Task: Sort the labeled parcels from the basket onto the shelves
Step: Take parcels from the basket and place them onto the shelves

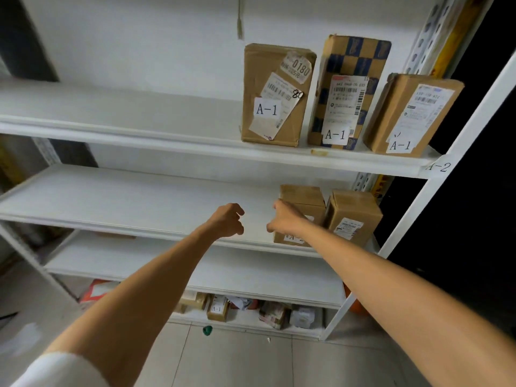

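Three brown parcels labelled A-1 stand on the upper shelf (167, 135): a taped box (275, 93), a blue-checked box (349, 90) and a box (410, 113) at the right end. On the shelf (125, 202) tagged A-2 below stand two brown boxes, one (304, 199) partly behind my right hand and one (354, 216) to its right. My right hand (287, 217) hangs at the left box's left edge, fingers loosely curled, holding nothing. Further left, my left hand (227, 220) hovers over bare shelf with loosely curled fingers. The basket is out of view.
A third shelf (223, 269) lies lower down. On the bottom shelf are several small parcels (217, 310), one labelled A-1. A white upright post (435, 188) bounds the rack on the right. A small green object (207, 330) lies on the tiled floor.
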`<state>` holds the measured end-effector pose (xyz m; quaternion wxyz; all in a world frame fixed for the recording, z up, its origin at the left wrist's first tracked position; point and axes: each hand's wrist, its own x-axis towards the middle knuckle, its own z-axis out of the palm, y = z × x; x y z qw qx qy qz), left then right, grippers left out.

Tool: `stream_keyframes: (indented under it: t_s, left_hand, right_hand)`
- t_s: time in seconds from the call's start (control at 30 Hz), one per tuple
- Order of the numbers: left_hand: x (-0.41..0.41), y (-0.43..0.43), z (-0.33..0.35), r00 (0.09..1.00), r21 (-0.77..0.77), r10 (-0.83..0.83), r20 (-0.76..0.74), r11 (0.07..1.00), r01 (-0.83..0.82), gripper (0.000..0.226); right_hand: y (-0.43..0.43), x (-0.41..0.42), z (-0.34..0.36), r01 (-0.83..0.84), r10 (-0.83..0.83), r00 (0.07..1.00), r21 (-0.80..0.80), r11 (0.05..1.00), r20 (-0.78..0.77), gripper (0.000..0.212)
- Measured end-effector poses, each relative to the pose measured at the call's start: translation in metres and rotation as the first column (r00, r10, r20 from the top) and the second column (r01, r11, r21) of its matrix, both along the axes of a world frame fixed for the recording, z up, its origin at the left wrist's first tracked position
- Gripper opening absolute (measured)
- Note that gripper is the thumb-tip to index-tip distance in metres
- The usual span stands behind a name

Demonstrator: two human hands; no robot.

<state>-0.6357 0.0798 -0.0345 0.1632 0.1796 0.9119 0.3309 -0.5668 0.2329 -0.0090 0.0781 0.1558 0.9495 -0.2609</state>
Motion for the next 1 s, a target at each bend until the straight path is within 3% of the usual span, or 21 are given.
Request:
stream_keyframes:
  t_s: [0.13, 0.3, 0.5, 0.6, 0.73, 1.0]
  left_hand:
    - [-0.001, -0.057, 0.002, 0.994, 0.000, 0.112, -0.015, 0.994, -0.112, 0.052]
    - [0.012, -0.144, -0.004, 0.954, -0.007, 0.301, 0.000, 0.954, -0.301, 0.050]
    - [0.060, -0.251, -0.015, 0.856, -0.059, 0.517, 0.014, 0.855, -0.516, 0.052]
    - [0.106, -0.308, -0.019, 0.757, -0.101, 0.653, 0.021, 0.755, -0.648, 0.051]
    - [0.179, -0.370, -0.022, 0.536, -0.093, 0.844, 0.032, 0.536, -0.839, 0.050]
    - [0.350, -0.392, -0.025, 0.088, -0.114, 0.994, 0.073, 0.096, -0.989, 0.045]
  right_hand:
    - [-0.046, -0.019, 0.007, -0.125, 0.125, 0.992, 0.033, 0.992, -0.009, 0.069]
    - [-0.128, -0.034, 0.005, -0.316, 0.316, 0.949, 0.019, 0.949, -0.010, 0.063]
    - [-0.241, -0.041, -0.011, -0.605, 0.605, 0.796, 0.030, 0.796, 0.012, 0.060]
    - [-0.297, -0.031, -0.016, -0.743, 0.743, 0.669, 0.043, 0.668, 0.025, 0.063]
    - [-0.368, -0.007, -0.022, -0.895, 0.896, 0.444, 0.055, 0.443, 0.018, 0.059]
    - [-0.469, 0.107, -0.032, -0.990, 0.988, -0.136, 0.025, -0.138, 0.070, 0.061]
